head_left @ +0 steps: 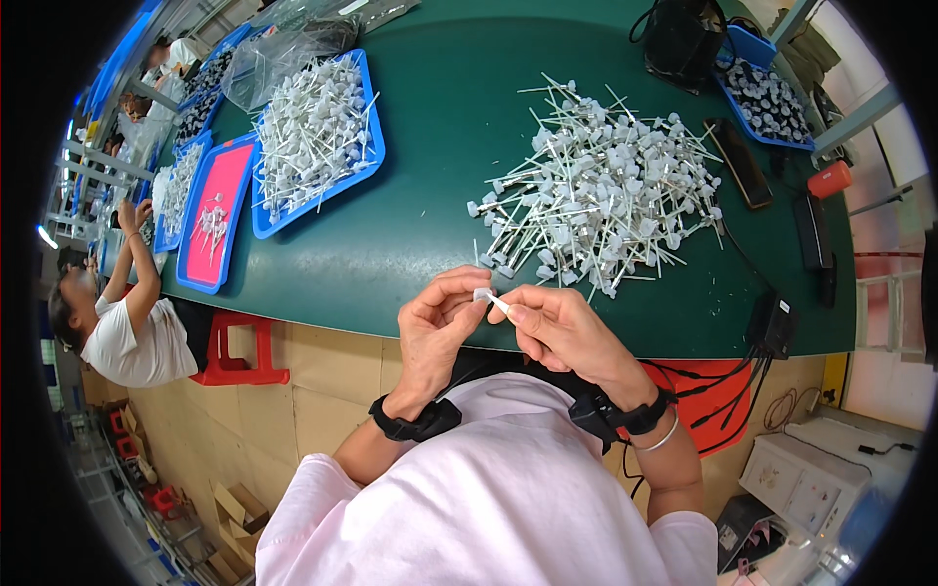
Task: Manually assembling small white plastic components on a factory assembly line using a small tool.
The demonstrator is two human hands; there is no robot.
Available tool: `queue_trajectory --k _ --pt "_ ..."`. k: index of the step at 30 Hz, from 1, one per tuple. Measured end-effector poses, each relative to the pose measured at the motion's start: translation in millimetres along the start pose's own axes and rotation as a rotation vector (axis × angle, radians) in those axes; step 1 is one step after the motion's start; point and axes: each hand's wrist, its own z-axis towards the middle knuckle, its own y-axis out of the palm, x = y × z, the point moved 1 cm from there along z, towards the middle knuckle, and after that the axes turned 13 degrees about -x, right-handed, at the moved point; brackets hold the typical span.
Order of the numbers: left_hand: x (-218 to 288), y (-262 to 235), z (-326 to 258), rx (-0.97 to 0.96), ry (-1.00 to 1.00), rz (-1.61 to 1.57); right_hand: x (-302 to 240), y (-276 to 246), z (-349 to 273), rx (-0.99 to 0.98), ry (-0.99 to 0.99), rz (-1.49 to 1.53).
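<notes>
Near the table's front edge, my left hand pinches a small whitish plastic piece between thumb and fingertips. A thin pale stick stands up just behind it. My right hand is closed on a slim white stick, its tip meeting the plastic piece. Whether the two are joined cannot be made out. Beyond my hands, a big heap of similar whitish pieces with thin stems lies loose on the green table.
Left stand a blue tray piled with like pieces and a pink-bottomed tray holding several. A phone, black box with cables and blue tray of dark parts are right. A person works at far left.
</notes>
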Motion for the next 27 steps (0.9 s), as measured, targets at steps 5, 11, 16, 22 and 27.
queue_trajectory --k 5,11,16,22,27 --pt "-1 -1 -1 -0.009 -0.029 -0.004 -4 -3 2 -0.016 -0.021 -0.142" --pt "0 0 -2 0.000 -0.045 -0.025 10 -10 8 -0.014 -0.162 -0.265" --pt "-1 -1 -2 0.009 -0.031 -0.034 3 -8 3 -0.057 0.004 -0.037" --pt "1 -1 -2 -0.015 -0.005 -0.002 8 -8 1 -0.142 0.040 0.267" --pt "4 2 -2 -0.012 -0.027 0.019 1 -5 1 -0.049 0.015 -0.099"
